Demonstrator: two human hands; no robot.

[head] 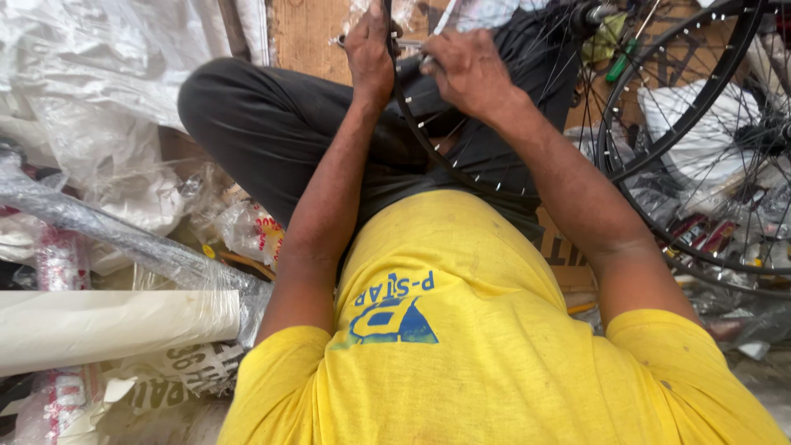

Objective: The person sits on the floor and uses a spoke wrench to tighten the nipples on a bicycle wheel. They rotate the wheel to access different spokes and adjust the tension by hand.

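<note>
Fingers of our left hand (368, 51) grip the black wheel rim (416, 132); our right hand (465, 70) pinches a thin spoke (409, 43) just beside it; clear plastic bags (247, 227) hold packets

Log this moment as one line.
left hand: grips black wheel rim | right hand: on rim, thin metal tool | second wheel: at right

On my left I see a clear plastic packet (251, 231) with red and yellow print beside the knee. Near left lies a cream paper roll (115, 325) above printed white wrapping (177, 375). Red-and-white packets (700, 235) sit right.
</note>
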